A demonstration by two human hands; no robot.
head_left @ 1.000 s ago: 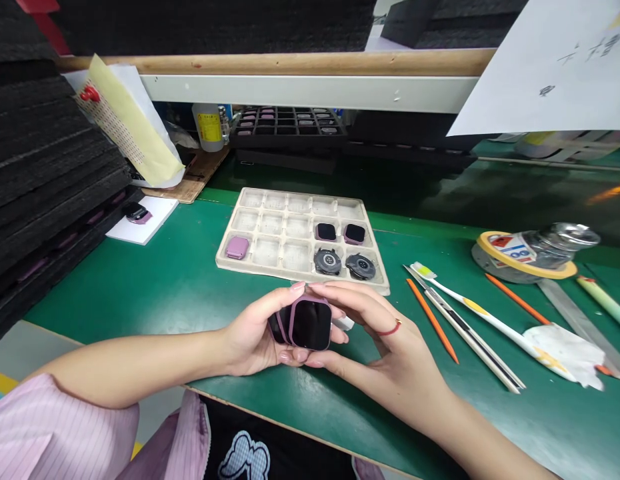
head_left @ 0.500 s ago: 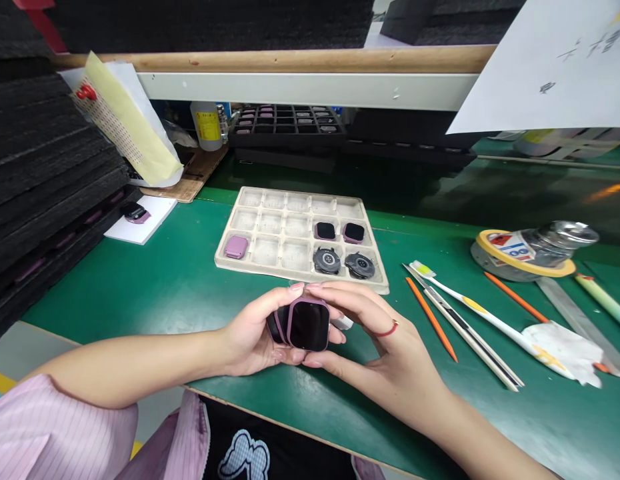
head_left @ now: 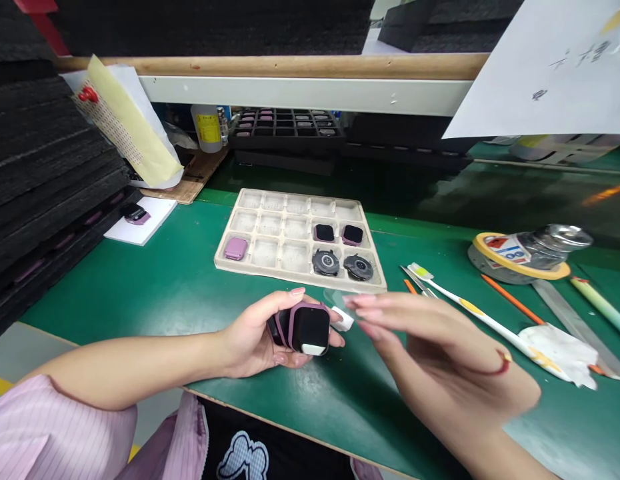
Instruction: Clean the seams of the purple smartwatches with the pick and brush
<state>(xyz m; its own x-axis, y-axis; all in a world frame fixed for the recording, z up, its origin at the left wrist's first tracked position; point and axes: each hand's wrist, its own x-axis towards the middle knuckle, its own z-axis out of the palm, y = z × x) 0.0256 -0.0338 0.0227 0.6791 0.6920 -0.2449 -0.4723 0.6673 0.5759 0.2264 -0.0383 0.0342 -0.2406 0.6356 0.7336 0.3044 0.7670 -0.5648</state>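
At 1 o'clock, a sheet of paper (head_left: 550,67) hangs with dark handwritten characters, too skewed and blurred to read with certainty. At 2 o'clock, a jar's label (head_left: 507,250) shows a blue "8" beside red-and-white printing. At 11 o'clock, a bottle's yellow label (head_left: 209,127) carries print too small to read.

Left hand (head_left: 255,340): curled around a stack of pink-framed watch cases (head_left: 310,330), small white tab (head_left: 314,349) on the front case. Right hand (head_left: 440,353): open, blurred, just beside the cases; red string bracelet (head_left: 503,363) at wrist. On green bench mat (head_left: 140,293): pulp tray (head_left: 300,280) holding watch parts; toothbrush (head_left: 470,307); craft knife (head_left: 417,287); tape roll (head_left: 515,270); steel ruler (head_left: 560,307).
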